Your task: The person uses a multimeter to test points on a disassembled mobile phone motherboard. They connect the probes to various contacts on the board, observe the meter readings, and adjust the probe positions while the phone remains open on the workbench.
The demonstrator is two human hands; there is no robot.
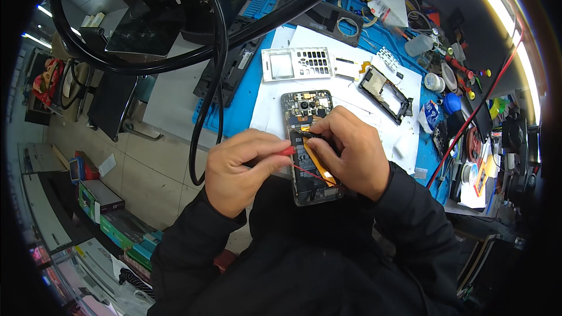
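An opened smartphone [300, 158] lies at the near edge of the work table, its black battery and upper circuit board bare. An orange flex cable [319, 161] runs down over the battery. From the left, my left hand [243, 167] pinches a small red clip [287, 151], with a thin red wire trailing across the battery. Over the phone's right side, my right hand [351, 149] is closed on a slim black piece [310, 134] that points left at the battery's top. Its exact kind is partly hidden by my fingers.
White paper on a blue mat carries a white keypad phone shell [297, 63] and a black phone frame [385, 93]. A thick black cable [252, 35] arches across the upper left. Tools, jars and a solder spool [469, 173] crowd the right, where a red cable [468, 120] hangs.
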